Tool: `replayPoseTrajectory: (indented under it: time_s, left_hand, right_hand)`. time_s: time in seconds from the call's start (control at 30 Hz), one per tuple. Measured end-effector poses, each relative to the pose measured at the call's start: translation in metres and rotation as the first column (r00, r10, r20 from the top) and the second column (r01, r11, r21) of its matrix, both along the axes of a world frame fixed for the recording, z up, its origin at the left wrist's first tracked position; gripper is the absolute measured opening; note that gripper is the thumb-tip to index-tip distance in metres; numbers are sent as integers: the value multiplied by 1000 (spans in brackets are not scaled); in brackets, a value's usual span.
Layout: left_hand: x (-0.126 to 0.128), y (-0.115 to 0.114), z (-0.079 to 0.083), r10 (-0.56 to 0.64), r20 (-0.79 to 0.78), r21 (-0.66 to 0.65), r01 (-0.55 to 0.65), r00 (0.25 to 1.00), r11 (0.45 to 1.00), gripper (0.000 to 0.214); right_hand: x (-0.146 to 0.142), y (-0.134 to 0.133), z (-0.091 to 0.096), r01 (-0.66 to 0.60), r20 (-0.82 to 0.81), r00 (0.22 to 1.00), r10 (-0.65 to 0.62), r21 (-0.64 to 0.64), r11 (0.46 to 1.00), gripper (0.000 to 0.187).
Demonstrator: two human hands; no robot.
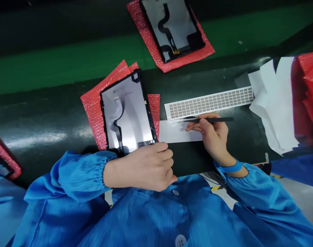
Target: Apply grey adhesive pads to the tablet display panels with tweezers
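Note:
My right hand [216, 137] pinches a pair of black tweezers [219, 119]. Their tips point left, over the lower edge of a white sheet of small grey rectangular stickers [210, 103]. A plain white strip of paper [174, 132] lies under that hand. My left hand [151, 168] is closed, fingers curled, at the lower right corner of a tablet display panel [132, 113]; what its fingers hold, if anything, is hidden. The panel lies silver back up, with a black frame and a dark flex cable [118, 127], on red bubble wrap [93, 103].
A second display panel [179, 31] lies on red bubble wrap [160, 63] at the back. Crumpled white paper [275, 109] and red plastic [312, 82] sit at the right. Part of another wrapped panel [1, 161] shows at far left, near a blue sleeve [7, 202].

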State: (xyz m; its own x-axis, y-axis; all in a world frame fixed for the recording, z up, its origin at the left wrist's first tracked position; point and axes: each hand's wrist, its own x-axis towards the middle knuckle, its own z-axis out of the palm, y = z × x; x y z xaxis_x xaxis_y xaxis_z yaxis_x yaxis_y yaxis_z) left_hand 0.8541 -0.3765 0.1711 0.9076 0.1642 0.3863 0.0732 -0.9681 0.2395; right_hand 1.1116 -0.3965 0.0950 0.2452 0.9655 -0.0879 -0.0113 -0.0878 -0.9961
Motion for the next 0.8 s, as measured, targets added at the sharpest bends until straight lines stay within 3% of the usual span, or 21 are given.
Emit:
replayPoseTrajectory:
  time_s: [0.1, 0.2, 0.33, 0.5, 0.6, 0.67, 0.73, 0.77, 0.8]
  left_hand:
    - [7, -3, -3, 10, -18, 16, -10, 1000, 1000, 49]
    - [14, -7, -9, 15, -55, 31, -13, 998, 999, 49]
    - [27, -14, -31, -40, -184, -4, 40, 982, 999, 40]
    - [36, -24, -56, -72, -283, -86, 50, 957, 995, 31]
    - [30, -20, -45, -115, -268, -152, 76, 957, 985, 35]
    - [25, -1, -28, -113, -183, -238, 67, 977, 969, 40]
    - [18, 38, -12, 71, -142, -321, -114, 987, 940, 39]
    - [15, 65, -7, 246, -172, -335, -292, 954, 896, 39]
    - [12, 96, -3, 465, -247, -312, -524, 850, 793, 38]
  right_hand:
    - [-2, 3, -7, -120, -13, 993, 120, -40, 992, 35]
    - [-25, 8, -10, -202, -103, 975, 197, -38, 979, 37]
    - [-48, 12, -11, -168, -221, 963, 153, -51, 984, 37]
    - [-38, 12, -9, -93, -318, 946, 62, -83, 992, 29]
    - [-19, 20, -4, -64, -320, 947, 41, -64, 996, 26]
    - [-6, 29, -1, -51, -285, 958, 44, -17, 999, 26]
    - [5, 39, -1, -40, -243, 969, 49, 45, 998, 25]
    - [9, 43, -2, -31, -225, 973, 46, 74, 997, 24]
    - [11, 47, -4, -20, -209, 977, 40, 98, 995, 22]
